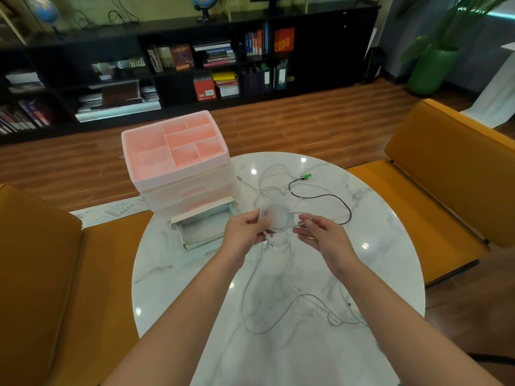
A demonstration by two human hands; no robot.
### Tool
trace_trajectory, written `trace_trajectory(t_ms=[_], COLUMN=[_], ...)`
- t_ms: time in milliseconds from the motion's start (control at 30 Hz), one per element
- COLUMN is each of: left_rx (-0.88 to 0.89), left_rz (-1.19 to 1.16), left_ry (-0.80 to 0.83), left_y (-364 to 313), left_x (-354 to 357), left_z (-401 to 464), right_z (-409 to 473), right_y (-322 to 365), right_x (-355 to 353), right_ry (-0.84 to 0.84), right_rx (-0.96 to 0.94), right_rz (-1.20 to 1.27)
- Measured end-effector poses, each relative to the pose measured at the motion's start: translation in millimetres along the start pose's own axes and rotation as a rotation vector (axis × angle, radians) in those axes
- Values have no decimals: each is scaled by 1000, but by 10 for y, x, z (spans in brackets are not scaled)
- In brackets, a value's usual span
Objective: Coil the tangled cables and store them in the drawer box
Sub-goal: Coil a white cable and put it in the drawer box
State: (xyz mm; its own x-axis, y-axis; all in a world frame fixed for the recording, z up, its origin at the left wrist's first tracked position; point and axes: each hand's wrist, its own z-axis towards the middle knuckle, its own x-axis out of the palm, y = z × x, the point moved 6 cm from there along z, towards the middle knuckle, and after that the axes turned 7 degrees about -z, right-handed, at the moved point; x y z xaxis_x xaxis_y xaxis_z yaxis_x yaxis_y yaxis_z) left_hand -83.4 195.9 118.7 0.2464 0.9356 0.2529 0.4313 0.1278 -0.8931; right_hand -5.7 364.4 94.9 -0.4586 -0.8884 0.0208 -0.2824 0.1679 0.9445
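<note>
The likeliest slip here is the white coil [276, 220] springing open: the left hand [244, 234] pinches only its 9 o'clock edge, so a tug from the long loose tail [278, 307], which trails toward 6 o'clock across the marble table [178, 277], could pull the loops out of the fingers. That tail may also drag on the table edge, or snag the tangle of white cables [271, 188] lying at 12 o'clock from the coil, where the black cable [331, 197] with its green plug [306, 176] crosses them. The right hand [324, 236] sits at the coil's 3 o'clock side, its fingertips pinching the strand where it leaves the loops, ready to feed the next turn; a loose pinch there would let the strand twist and kink. The coil hangs between the two hands, just above the table's middle. The drawer box [178, 162] stands at 10 o'clock from the coil, with its bottom drawer [203, 227] pulled open just beside the left hand.
</note>
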Motion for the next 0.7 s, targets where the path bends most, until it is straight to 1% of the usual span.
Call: trace_trajectory(t_ms=[100, 167, 233, 333, 500, 567, 700], left_rx=[-1, 5, 10, -18, -150, -146, -67], left_rz=[19, 37, 44, 36, -51, -53, -48], left_ry=[13, 15, 15, 33, 113, 96, 15], left_y=[19, 22, 30, 65, 130, 124, 94], left_x=[25, 39, 50, 90, 207, 217, 211], left_z=[-18, -30, -42, -58, -108, -108, -86], right_z=[-14, -4, 3, 18, 5, 6, -50], right_y=[-46, -62, -71, -58, 1, -8, 7], right_x=[99, 139, 173, 183, 207, 213, 184], right_ry=[76, 104, 127, 141, 169, 182, 234], right_rx=[86, 133, 160, 159, 192, 204, 235], right_rz=[291, 386, 385, 300, 250, 237, 249])
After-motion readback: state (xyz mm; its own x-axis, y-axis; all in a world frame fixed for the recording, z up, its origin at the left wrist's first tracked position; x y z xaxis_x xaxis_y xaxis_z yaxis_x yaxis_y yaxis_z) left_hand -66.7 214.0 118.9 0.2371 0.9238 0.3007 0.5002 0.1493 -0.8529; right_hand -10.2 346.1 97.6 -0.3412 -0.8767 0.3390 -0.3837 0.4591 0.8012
